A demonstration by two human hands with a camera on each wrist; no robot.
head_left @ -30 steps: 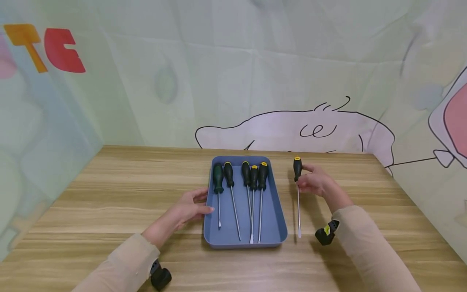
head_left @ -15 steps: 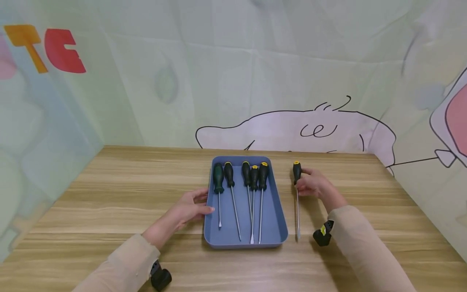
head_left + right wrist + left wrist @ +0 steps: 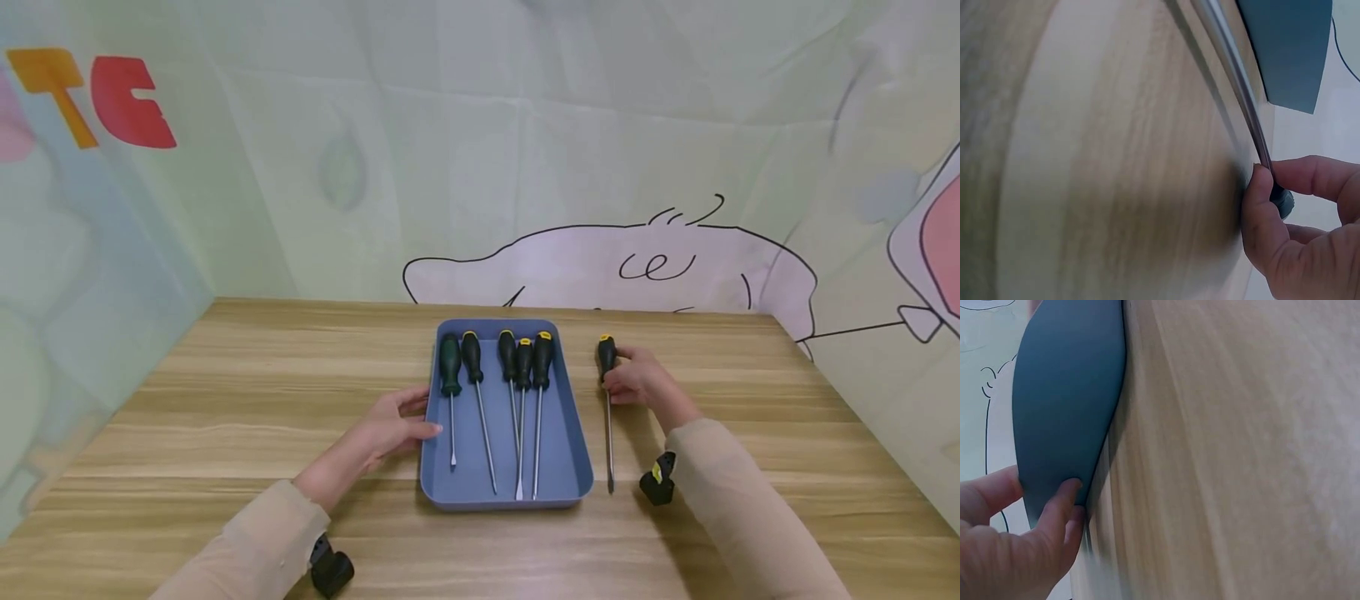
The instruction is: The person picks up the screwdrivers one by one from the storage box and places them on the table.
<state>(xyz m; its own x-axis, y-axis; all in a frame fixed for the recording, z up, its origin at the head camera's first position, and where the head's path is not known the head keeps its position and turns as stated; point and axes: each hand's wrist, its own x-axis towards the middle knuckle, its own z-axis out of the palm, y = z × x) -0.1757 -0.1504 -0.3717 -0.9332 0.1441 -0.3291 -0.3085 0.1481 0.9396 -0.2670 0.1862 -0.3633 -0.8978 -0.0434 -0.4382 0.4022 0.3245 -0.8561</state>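
- Now the right hand [image 3: 637, 383] pinches a slotted screwdriver [image 3: 608, 415] between thumb and fingers, up where shank meets handle!
- That screwdriver lies just right of the blue tray [image 3: 564, 462], yellow-capped black handle pointing far, tip near; whether the tip touches the wooden table [image 3: 300, 379], I can't tell.
- Over on the left, the left hand [image 3: 388, 427] clamps the tray's left wall, thumb over the rim, fingers against the outside.
- Inside the tray, five more, handles all at the far end: a green-handled screwdriver [image 3: 450, 367] leftmost, then four black-handled screwdrivers [image 3: 542, 360] with yellow caps, two of their shanks meeting towards the near end.
- Beyond the table's far edge, a printed backdrop [image 3: 345, 142] shows a white cartoon figure.
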